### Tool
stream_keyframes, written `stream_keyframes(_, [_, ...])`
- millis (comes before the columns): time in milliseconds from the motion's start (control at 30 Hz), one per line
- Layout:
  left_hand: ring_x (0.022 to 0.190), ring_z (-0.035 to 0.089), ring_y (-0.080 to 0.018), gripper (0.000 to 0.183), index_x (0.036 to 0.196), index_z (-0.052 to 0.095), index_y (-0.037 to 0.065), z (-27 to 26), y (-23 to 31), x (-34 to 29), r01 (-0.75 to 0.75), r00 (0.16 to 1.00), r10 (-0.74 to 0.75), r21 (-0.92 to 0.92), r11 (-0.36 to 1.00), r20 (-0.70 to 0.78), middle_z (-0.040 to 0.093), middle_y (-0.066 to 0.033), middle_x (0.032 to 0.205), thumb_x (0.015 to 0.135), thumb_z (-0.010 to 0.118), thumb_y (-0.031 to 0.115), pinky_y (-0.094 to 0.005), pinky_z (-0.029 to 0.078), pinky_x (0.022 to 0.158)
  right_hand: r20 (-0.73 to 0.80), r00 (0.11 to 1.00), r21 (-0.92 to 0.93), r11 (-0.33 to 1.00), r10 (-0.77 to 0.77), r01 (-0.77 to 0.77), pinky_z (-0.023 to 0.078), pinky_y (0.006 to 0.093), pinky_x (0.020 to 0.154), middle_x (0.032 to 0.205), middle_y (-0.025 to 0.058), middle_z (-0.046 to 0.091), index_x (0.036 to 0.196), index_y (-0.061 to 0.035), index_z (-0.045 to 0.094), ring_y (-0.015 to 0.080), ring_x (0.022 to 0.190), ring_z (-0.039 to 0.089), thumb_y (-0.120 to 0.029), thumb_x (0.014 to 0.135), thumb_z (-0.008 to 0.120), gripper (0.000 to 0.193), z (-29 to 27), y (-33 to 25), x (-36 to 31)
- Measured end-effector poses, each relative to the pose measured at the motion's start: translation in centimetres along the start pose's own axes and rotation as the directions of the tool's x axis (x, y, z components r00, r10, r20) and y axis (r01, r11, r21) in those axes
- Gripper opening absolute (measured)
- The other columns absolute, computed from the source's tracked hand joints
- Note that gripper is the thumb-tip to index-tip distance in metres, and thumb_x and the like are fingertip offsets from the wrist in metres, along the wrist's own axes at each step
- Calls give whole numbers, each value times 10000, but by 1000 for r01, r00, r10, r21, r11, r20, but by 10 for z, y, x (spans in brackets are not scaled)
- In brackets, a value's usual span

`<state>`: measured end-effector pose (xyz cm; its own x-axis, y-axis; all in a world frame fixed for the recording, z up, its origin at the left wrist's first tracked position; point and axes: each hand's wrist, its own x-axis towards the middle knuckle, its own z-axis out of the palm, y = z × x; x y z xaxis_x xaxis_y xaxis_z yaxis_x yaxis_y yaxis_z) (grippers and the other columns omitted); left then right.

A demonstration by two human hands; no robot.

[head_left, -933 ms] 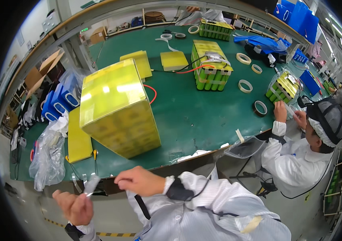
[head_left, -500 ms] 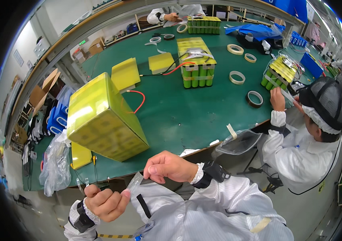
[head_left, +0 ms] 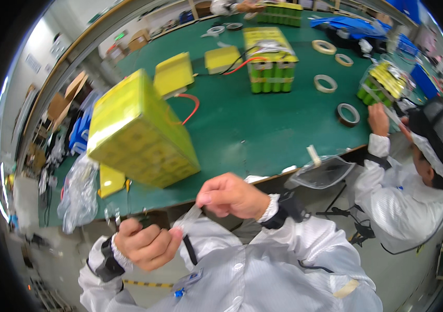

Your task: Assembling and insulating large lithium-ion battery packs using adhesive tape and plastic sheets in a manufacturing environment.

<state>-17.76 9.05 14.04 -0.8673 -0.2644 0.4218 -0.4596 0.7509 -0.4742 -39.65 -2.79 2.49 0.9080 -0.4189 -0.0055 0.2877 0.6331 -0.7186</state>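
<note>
A short strip of transparent tape (head_left: 189,216) is stretched between my two hands, in front of the table's near edge. My left hand (head_left: 148,243) is closed, pinching the strip's lower end between thumb and fingers. At its upper end my right hand (head_left: 235,197) pinches it with thumb and forefinger. Just beyond them, a large block-shaped battery pack (head_left: 140,132) wrapped in yellow-green sheet stands on the green table (head_left: 232,138). A red wire (head_left: 197,106) sticks out behind the pack. Small shiny pieces (head_left: 112,216) show beside my left hand, too blurred to name.
Yellow boards (head_left: 173,74) and a green cell pack (head_left: 271,62) lie farther back. Tape rolls (head_left: 326,83) are spread to the right. A plastic bag (head_left: 323,172) hangs at the table edge. At the right, a co-worker (head_left: 403,177) handles another cell pack (head_left: 381,86).
My view has shifted, so the table and its things appear higher and farther right. Both hands keep their pinch on the tape strip.
</note>
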Motion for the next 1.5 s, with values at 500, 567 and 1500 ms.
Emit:
stream_keyframes(500, [674, 510, -92, 148, 850, 719, 114, 16, -3, -10, 18, 998, -17, 17, 1000, -54, 567, 48, 805, 705, 704, 86, -320, 240, 647, 11, 999, -105, 994, 30, -28, 317, 242, 493, 685, 2, 531, 997, 43, 677, 71, 560, 409, -242, 966, 677, 287, -4, -10, 5])
stream_keyframes(567, [676, 511, -94, 149, 850, 719, 114, 16, -6, -7, 3, 999, -3, 18, 1000, -51, 568, 47, 808, 704, 704, 86, -321, 242, 652, -16, 999, -103, 994, 39, -40, 324, 234, 500, 691, -8, 533, 994, 37, 681, 64, 565, 414, -195, 943, 710, 240, -6, -13, 5])
stream_keyframes(1500, [806, 607, -231, 322, 1102, 699, 12, -17, -67, 4, 330, 930, -360, 270, 905, 71, 640, -74, 907, 794, 711, -82, -401, 470, 731, -75, 836, -520, 737, -543, 432, 482, 230, 657, 852, 13, 663, 924, 7, 675, 64, 725, 570, -129, 937, 733, 148, -15, -88, 16])
